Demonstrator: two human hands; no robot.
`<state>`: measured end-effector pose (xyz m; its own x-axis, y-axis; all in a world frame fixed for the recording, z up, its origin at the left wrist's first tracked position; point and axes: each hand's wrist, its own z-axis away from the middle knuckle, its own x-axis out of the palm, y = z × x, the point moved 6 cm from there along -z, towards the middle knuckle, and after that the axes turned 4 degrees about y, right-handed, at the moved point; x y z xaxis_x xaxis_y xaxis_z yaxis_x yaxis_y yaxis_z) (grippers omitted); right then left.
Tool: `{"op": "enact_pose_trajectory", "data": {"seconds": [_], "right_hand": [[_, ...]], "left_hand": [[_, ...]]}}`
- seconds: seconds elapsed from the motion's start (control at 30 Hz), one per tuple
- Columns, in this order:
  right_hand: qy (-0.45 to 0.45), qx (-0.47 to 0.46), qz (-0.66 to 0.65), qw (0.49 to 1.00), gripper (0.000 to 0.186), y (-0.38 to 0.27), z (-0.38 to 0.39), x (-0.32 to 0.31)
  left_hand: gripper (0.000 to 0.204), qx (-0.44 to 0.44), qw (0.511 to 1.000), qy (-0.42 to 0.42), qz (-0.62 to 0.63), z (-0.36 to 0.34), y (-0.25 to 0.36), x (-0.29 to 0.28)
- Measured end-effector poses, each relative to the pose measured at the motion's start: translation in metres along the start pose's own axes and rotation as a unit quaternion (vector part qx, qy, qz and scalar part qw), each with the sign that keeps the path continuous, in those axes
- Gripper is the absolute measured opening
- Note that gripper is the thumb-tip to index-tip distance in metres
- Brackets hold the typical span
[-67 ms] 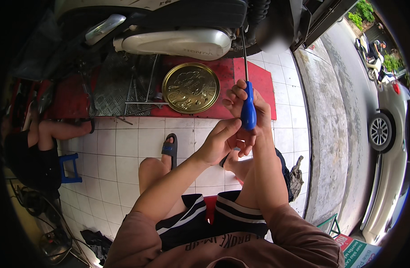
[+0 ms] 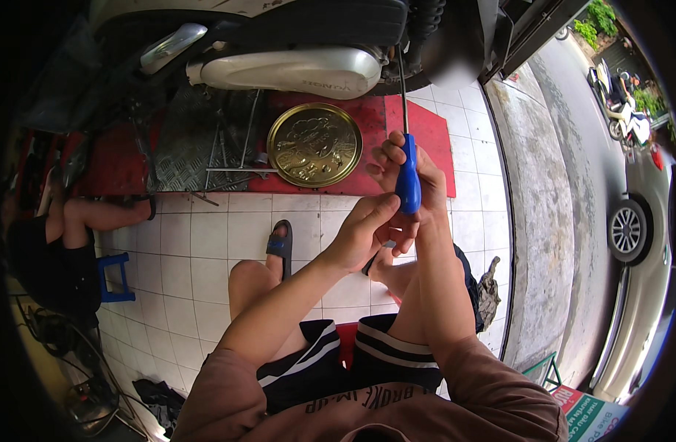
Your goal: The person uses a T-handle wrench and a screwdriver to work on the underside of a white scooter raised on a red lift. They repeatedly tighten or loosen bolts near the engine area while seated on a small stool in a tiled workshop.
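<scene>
A screwdriver [image 2: 408, 177] with a blue handle points away from me, its long metal shaft running up to the raised motorbike [image 2: 294, 71]. Its tip is lost in the dark parts beside the shock absorber [image 2: 426, 18]. Around the upper handle, my right hand [image 2: 431, 173] is closed, fingers on its left side. My left hand [image 2: 364, 234] holds the butt end, with the thumb against the handle and the fingers curled below it. Left of the screwdriver, a round gold-coloured metal tray [image 2: 314, 146] with an embossed pattern lies on the red lift platform [image 2: 419, 140].
Several long metal tools, among them a wrench [image 2: 238, 171], lie left of the tray. Another person [image 2: 54, 250] sits at the far left near a blue stool [image 2: 117, 278]. A crumpled rag [image 2: 489, 295] is by my right leg. On the street at right are a car [image 2: 636, 272] and a motorbike [image 2: 625, 110].
The screwdriver handle has shifted very slightly left, with both hands still on it. Out on the street, the car and the motorbike have moved a little downward in the picture.
</scene>
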<state>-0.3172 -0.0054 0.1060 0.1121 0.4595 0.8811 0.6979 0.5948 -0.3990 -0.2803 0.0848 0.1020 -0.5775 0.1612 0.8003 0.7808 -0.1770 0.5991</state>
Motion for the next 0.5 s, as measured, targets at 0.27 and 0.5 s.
{"op": "enact_pose_trajectory", "data": {"seconds": [0.27, 0.5], "right_hand": [[0.165, 0.036, 0.219, 0.961, 0.038, -0.017, 0.007, -0.016], [0.222, 0.059, 0.327, 0.917, 0.033, -0.017, 0.010, -0.029]], "left_hand": [[0.022, 0.189, 0.883, 0.174, -0.392, 0.012, 0.026, -0.014], [0.036, 0.410, 0.623, 0.217, -0.630, 0.026, 0.049, 0.021]]}}
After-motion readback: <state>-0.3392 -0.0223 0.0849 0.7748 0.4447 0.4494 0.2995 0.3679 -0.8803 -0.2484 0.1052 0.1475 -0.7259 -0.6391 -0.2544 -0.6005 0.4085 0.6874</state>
